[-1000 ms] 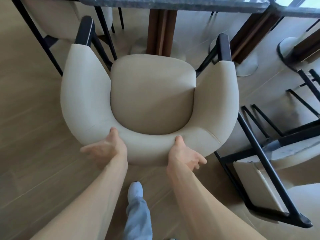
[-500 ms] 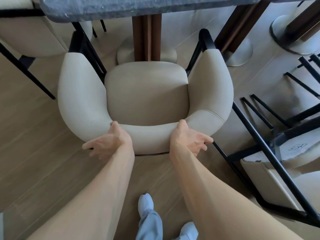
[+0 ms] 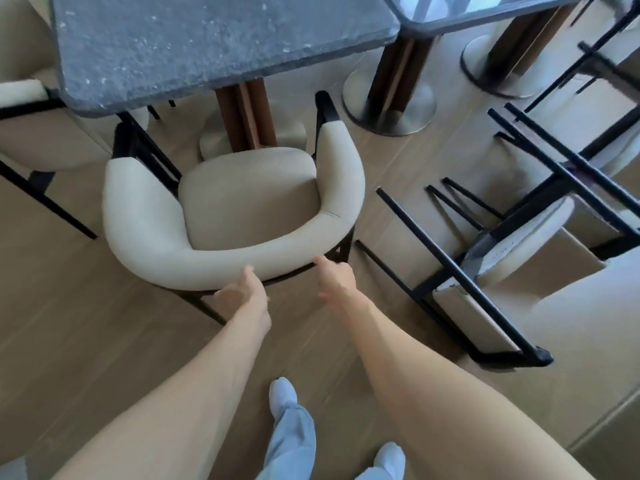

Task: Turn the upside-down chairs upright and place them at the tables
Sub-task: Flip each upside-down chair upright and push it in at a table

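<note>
Left hand (image 3: 242, 292) first: its thumb tip sits right on the outer curve of the cream backrest, and the rest of the fingers are loose, curled downward behind the rim, gripping nothing that I can make out. Right hand (image 3: 337, 277) is just beside it, fingers spread and slack, one fingertip close to the backrest's lower edge near the rear leg, though contact there is too blurred to call; nothing is held. Both bare forearms reach forward from the bottom of the view. In front of them the upright chair (image 3: 239, 209) stands on its dark legs, seat cushion facing up, its two black-tipped arm ends pointing toward the grey speckled table (image 3: 214, 43), with the front of the seat near the table's brown pedestal (image 3: 246, 116). To the right, an overturned chair (image 3: 485, 271) lies on the wooden floor (image 3: 86, 323) with its black legs sticking up and out, and another upside-down chair (image 3: 588, 140) sits beyond it. A second table (image 3: 485, 8) with a round metal base (image 3: 388, 105) stands at the top right. At far left, another cream chair (image 3: 45, 140) is tucked at the grey table. Below, a pale blue trouser leg (image 3: 291, 434) and light shoes are visible.
</note>
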Motion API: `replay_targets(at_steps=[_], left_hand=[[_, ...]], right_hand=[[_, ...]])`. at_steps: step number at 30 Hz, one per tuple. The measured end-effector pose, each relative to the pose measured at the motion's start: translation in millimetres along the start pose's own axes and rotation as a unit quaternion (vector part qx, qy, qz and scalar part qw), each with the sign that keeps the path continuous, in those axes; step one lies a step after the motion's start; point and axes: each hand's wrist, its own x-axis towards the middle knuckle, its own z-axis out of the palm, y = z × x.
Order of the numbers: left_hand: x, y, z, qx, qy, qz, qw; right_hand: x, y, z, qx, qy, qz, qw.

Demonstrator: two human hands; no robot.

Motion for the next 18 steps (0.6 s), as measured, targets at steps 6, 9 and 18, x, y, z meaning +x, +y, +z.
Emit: replay_targets(at_steps=[6, 9, 18], left_hand=[[-155.4, -31.8, 61.9, 0.194, -0.316, 0.176, 0.912], [-224.3, -79.4, 78.9, 0.250, -0.370, 0.230, 0.865], [-390.7, -218.5, 148.0, 0.267, -0.398, 0.180, 0.859]], right_hand=[[-67.8, 36.2, -136.5, -0.148, -0.051, -0.227, 0.961], [-85.1, 74.9, -235.0, -0.173, -0.018, -0.255, 0.951], [-141.8, 184.8, -533.3, -0.019, 0.120, -0.212, 0.970]])
